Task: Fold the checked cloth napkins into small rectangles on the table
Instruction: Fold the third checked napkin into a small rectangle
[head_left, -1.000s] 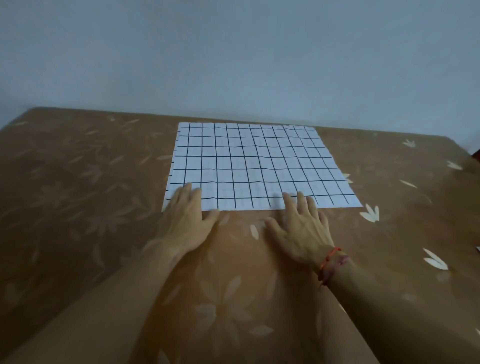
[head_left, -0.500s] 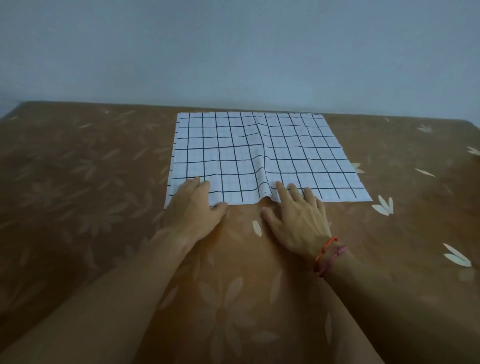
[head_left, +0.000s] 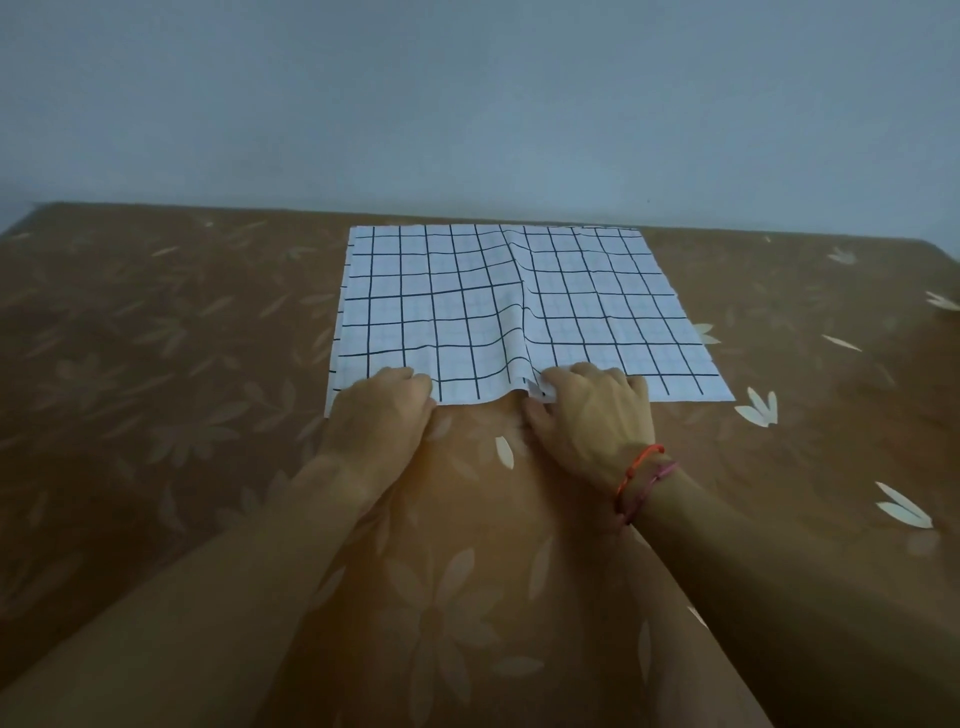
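A white napkin with black checks (head_left: 597, 306) lies spread on the brown table (head_left: 156, 364), reaching almost to the far edge. A raised ridge runs down its middle from the far edge to the near edge. My left hand (head_left: 382, 415) grips the near edge close to the left corner, fingers curled over the cloth. My right hand (head_left: 592, 415) pinches the near edge at the foot of the ridge, where the cloth bunches up. Red and pink strings circle my right wrist.
The table wears a brown cover printed with pale leaves and flowers. A plain grey-blue wall (head_left: 467, 104) stands right behind the far edge. The table's right side falls away near the frame's border.
Both hands went from lying flat on the near edge to curling round it. The ridge down the napkin's middle has grown taller as the cloth was drawn together.
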